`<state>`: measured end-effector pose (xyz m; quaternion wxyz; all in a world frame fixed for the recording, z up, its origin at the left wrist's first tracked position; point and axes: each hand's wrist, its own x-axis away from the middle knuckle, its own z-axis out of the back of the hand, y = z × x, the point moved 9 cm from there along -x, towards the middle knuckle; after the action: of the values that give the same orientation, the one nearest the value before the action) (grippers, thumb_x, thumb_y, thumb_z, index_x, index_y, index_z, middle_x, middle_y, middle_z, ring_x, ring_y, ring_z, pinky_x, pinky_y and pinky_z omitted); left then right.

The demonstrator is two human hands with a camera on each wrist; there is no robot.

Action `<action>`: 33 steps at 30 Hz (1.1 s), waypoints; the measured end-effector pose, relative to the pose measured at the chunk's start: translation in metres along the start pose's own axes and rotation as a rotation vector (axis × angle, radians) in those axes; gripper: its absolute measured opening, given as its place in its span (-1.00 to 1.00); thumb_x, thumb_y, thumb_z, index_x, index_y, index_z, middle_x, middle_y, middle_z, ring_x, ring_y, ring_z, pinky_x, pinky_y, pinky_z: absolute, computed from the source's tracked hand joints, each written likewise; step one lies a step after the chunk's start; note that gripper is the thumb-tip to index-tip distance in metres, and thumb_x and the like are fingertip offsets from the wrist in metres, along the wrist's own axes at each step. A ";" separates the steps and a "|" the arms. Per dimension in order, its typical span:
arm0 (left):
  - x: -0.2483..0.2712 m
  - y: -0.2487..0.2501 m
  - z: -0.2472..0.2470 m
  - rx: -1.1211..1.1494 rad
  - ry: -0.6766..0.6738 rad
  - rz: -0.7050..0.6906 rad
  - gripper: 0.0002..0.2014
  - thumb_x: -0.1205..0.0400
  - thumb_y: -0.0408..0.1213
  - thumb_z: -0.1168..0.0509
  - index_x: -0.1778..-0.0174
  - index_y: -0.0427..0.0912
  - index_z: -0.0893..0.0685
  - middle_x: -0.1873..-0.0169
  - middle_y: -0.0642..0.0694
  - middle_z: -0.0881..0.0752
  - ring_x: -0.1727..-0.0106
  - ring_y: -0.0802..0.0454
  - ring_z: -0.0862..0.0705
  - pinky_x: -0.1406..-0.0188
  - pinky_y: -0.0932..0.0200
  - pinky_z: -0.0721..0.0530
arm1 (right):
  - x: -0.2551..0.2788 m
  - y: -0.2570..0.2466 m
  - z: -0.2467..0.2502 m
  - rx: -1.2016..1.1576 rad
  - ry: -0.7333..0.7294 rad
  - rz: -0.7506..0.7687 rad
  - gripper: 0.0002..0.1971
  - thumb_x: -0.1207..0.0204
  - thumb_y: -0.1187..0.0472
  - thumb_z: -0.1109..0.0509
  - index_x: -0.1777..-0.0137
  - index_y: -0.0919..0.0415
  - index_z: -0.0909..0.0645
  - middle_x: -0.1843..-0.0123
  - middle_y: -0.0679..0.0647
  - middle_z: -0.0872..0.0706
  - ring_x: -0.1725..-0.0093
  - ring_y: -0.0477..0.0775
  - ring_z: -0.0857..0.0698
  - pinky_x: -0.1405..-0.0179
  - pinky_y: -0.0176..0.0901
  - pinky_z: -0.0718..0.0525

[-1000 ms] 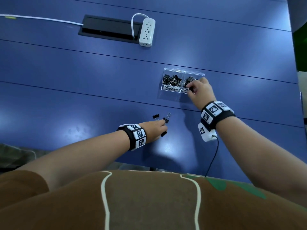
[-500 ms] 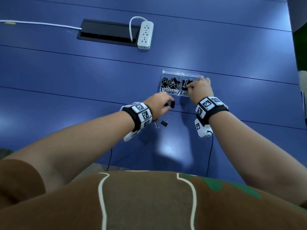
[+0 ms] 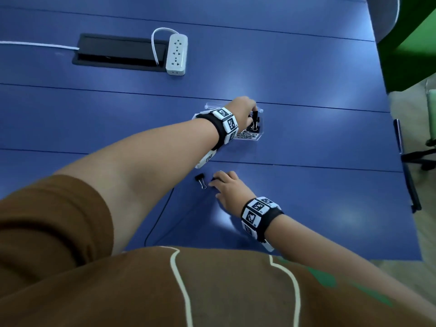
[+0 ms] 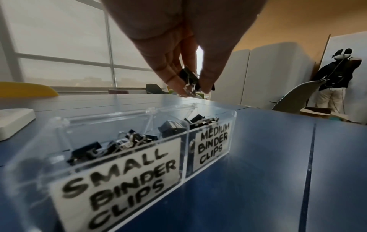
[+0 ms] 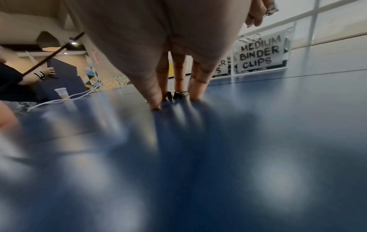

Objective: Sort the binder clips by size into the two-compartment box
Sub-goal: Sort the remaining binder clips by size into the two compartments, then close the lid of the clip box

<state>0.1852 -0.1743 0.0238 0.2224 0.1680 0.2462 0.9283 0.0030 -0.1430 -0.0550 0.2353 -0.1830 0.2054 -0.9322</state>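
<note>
Left hand (image 3: 243,109) now pinches clip (image 4: 189,77) over box (image 4: 232,119); right hand (image 3: 230,190) dropped tableward.

The two-compartment box (image 4: 210,138) stands on the table (image 3: 306,67), its small-clip compartment on the left and its medium-clip compartment on the right, each with clips inside. The left hand (image 3: 243,109) hangs over the medium compartment with a binder clip (image 4: 189,76) pinched above it. Nearer the person, the right hand (image 3: 232,188) rests fingertips-down on the table, a loose clip (image 3: 200,179) just left of it. The power strip (image 3: 177,54) lies far behind, to the left.
</note>
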 end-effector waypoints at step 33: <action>0.149 -0.074 -0.088 -0.279 -0.419 -0.015 -0.84 -0.60 -0.24 -0.29 -0.06 -0.18 -0.55 -0.17 -0.15 -0.53 -0.16 -0.17 -0.58 0.07 -0.02 -0.57 | -0.069 0.111 0.134 -0.166 0.276 -0.303 -0.73 -0.58 0.37 -0.21 -0.10 0.27 -0.73 -0.17 0.22 -0.62 -0.24 0.23 -0.54 -0.21 -0.17 -0.47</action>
<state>0.0469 -0.0764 -0.0584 0.2967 0.3226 0.0654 0.8964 0.1593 -0.2370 -0.0101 0.0464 -0.1011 0.2818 -0.9530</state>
